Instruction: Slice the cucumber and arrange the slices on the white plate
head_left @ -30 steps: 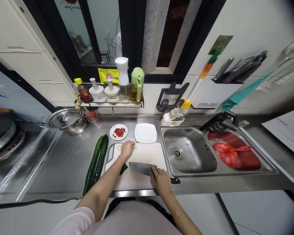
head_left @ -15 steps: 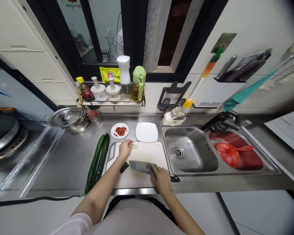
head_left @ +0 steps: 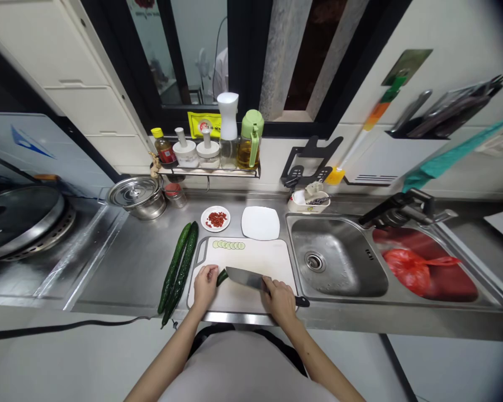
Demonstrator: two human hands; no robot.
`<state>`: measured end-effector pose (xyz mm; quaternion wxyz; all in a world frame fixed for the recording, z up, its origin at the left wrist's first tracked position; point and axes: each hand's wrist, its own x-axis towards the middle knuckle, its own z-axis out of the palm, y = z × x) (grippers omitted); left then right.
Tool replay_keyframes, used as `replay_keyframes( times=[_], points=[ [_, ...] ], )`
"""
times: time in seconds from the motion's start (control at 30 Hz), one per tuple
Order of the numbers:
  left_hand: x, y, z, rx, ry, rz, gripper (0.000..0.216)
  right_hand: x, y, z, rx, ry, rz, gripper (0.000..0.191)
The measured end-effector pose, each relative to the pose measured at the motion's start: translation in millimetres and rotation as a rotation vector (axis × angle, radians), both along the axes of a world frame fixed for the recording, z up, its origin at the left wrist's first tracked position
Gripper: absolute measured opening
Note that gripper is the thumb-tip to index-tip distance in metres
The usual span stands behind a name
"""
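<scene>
Cleaver in right hand (no legible markings); left hand steadies cucumber piece.

Cleaver: broad rectangular steel blade, black handle. Lies slanted across the near half of the cutting board, blade end to the left touching the cucumber piece, handle end projecting right past the board edge.

Cucumber piece: short dark-green stub, cut end facing the blade, lying at an angle on the board between the left hand's fingers and the cleaver.

Cucumber slices: thin pale-green rounds, overlapping in one straight row along the far edge of the board.

Cutting board: white, rectangular, handle slot at left, flat on the steel surface beside the sink.
</scene>
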<state>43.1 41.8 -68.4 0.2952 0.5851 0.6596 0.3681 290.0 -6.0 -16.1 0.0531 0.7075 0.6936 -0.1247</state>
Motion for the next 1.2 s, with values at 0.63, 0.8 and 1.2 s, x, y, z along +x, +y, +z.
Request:
replay_keyframes(
  times=[0.63,0.8,1.2],
  points=[
    [-2,-14,-27.3,0.368,0.258,-0.218,0.025,-23,10,14.3,-0.156,0.156,-0.011,0.040],
    [-4,-14,-33.7,0.400,0.277,-0.277,0.027,-37,14,18.5,-0.210,0.152,0.031,0.037],
    [-10,-6,-41.4,0.403,0.271,-0.328,0.027,-64,16,21.7,-0.266,0.130,0.161,0.035]
  ],
)
